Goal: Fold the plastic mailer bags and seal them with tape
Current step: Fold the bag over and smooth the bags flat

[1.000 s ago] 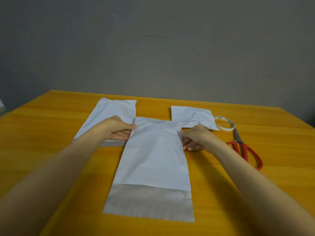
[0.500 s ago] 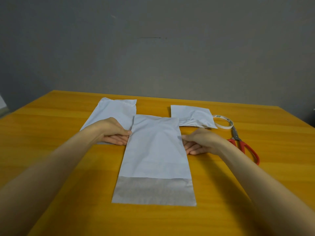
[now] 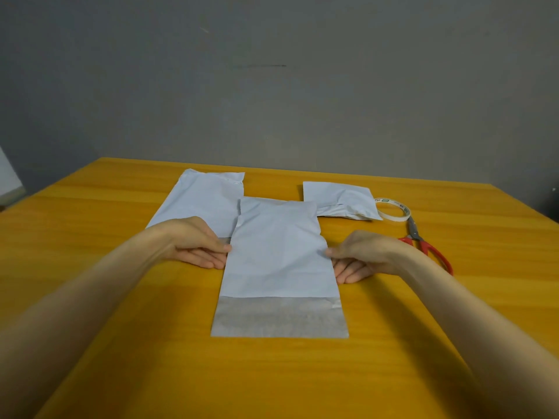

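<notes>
Head camera: your left hand (image 3: 196, 246) and right hand (image 3: 364, 255) each pinch a side edge of the middle mailer bag (image 3: 278, 255) lying flat on the table (image 3: 272, 376). Tape roll (image 3: 394, 219) and scissors (image 3: 415, 231) lie right of that bag.

The middle mailer bag (image 3: 278, 255), white with a grey strip at its near end, lay flat. Another flat bag (image 3: 199, 204) lay behind it to the left, a folded bag (image 3: 341, 201) to the right, and the tape roll (image 3: 394, 218) just beside that.
</notes>
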Motion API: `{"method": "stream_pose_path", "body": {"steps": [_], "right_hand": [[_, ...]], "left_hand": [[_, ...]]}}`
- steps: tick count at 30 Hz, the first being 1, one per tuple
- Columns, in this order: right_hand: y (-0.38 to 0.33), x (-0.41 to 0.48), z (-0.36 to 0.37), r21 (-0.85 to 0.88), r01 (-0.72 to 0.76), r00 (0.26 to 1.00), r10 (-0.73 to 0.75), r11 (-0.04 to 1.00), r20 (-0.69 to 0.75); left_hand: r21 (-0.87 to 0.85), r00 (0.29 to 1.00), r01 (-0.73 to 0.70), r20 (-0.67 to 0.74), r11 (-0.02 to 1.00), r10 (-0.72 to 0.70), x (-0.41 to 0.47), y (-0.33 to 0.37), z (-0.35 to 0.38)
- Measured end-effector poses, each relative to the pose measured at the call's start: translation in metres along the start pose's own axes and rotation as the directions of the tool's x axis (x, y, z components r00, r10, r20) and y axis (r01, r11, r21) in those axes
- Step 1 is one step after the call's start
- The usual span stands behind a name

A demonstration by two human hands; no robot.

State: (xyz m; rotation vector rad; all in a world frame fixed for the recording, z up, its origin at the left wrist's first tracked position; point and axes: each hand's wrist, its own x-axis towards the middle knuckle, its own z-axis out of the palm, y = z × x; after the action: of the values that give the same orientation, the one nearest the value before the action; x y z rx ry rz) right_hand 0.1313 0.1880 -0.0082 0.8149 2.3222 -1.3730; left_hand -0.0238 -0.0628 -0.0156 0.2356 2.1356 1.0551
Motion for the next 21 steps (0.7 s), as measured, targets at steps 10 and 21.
{"method": "stream_pose_path", "body": {"steps": [10, 21], "right_hand": [[-0.019, 0.023, 0.023, -0.42, 0.343, 0.728, -0.521, 0.84, -0.447], [-0.021, 0.077, 0.054, -0.815, 0.287, 0.803, -0.59, 0.503, -0.081]], "left_hand": [[0.523, 0.742, -0.341, -0.36, 0.781, 0.565, 0.016, 0.012, 0.025], [0.93, 0.732, -0.27, 0.03, 0.25, 0.681, 0.055, 0.02, 0.071]]}}
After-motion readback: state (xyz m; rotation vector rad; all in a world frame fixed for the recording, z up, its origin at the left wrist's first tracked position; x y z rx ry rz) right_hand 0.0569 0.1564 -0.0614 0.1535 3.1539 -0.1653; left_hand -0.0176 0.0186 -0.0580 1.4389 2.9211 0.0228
